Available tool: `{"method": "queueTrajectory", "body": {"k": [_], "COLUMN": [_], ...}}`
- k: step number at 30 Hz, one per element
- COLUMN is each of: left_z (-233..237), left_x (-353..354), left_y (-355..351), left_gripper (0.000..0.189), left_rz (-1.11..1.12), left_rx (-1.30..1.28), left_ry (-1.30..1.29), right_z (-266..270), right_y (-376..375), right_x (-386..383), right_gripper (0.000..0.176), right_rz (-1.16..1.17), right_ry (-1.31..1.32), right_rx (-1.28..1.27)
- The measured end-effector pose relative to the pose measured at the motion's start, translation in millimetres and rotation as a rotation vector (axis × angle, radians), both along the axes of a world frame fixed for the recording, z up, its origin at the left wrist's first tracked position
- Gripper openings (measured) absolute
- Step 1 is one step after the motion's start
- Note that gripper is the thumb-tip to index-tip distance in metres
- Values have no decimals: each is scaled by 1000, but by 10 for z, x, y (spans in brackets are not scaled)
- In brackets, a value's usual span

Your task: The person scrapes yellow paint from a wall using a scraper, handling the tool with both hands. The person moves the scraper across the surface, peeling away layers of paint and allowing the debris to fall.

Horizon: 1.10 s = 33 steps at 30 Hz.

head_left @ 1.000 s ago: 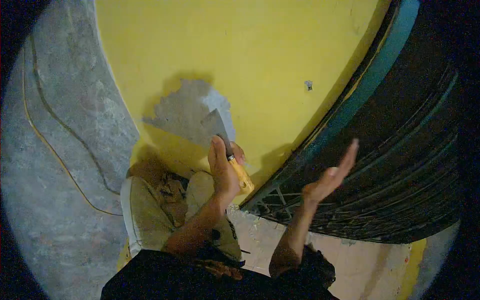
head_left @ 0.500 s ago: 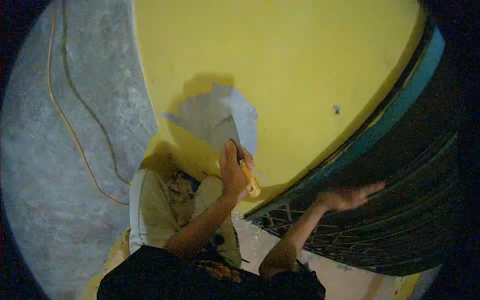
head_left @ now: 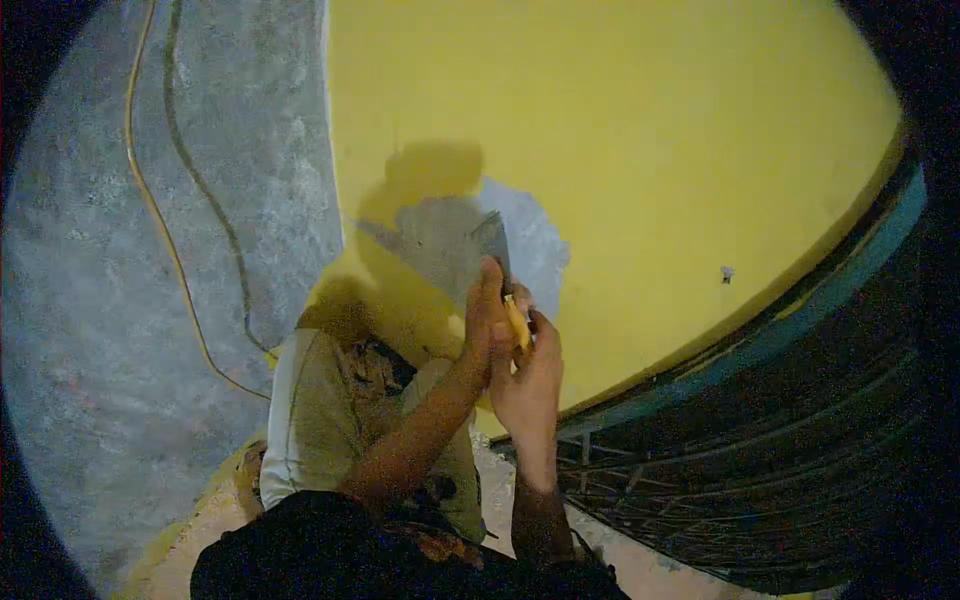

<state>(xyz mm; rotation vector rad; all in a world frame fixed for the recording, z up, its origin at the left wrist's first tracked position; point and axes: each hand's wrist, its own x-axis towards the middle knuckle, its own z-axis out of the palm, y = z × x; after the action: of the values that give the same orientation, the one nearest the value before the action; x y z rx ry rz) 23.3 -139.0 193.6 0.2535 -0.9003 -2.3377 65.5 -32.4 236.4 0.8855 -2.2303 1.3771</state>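
Note:
A putty knife with a yellow handle and a broad grey blade is held up in front of the wall. My left hand grips it where blade and handle meet, the thumb lying up along the blade. My right hand is closed around the lower handle, right against the left hand. Behind the blade, a pale grey patch with ragged edges stands out on the yellow wall. Shadows of my head and arms darken the left part of the patch.
An orange cord hangs down the bare grey wall at left, beside its shadow. A small grey chip mark is on the yellow wall. Dark metal latticework with a teal edge lies to the right. My bent knees are below.
My right hand has swung in from the latticework on the right and taken hold of the putty knife's handle. The left hand keeps its grip. The view has shifted slightly.

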Motion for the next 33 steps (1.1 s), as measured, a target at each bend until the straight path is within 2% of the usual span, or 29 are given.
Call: {"method": "queueTrajectory", "body": {"k": [1, 5, 7, 10, 14, 17, 19, 23, 26, 28, 31, 33], "left_z": [-131, 51, 160, 228, 277, 389, 519, 429, 516, 703, 675, 489], "left_x": [-98, -106, 24, 76, 21, 47, 116, 45, 110, 265, 271, 193], "left_y": [-74, -162, -215, -344, -528, -590, -544, -571, -674, -752, -810, -818], "left_gripper": [45, 47, 45, 45, 43, 39, 38, 37, 37, 38, 41, 41], "left_rz": [-85, -69, -219, -182, -192, -263, -233, -216, -208, -103, -147, -182], "left_rx": [20, -11, 148, 76, 162, 36, 133, 159, 150, 70, 126, 155], "left_ry": [124, 126, 83, 20, 64, 5, -58, -19, -44, -99, -116, -99], "right_z": [-35, 78, 153, 255, 312, 392, 429, 431, 398, 375, 475, 464], "right_y": [-65, -185, -268, -334, -433, -504, -529, -555, -676, -836, -874, -807], "right_x": [-58, -189, -231, -191, -87, 6, 19, 51, 7, -98, -7, 109], "right_gripper": [36, 34, 32, 28, 23, 21, 20, 20, 20, 20, 20, 20], "right_rz": [35, 76, 49, -50, -159, -203, -205, -184, -220, -205, -172, -178], "right_ry": [16, 28, 45, 54, 113, 171, 160, 146, 163, 173, 159, 219], "right_rx": [17, 142, 145, 206, 278, 233, 238, 284, 332, 351, 356, 343]}}
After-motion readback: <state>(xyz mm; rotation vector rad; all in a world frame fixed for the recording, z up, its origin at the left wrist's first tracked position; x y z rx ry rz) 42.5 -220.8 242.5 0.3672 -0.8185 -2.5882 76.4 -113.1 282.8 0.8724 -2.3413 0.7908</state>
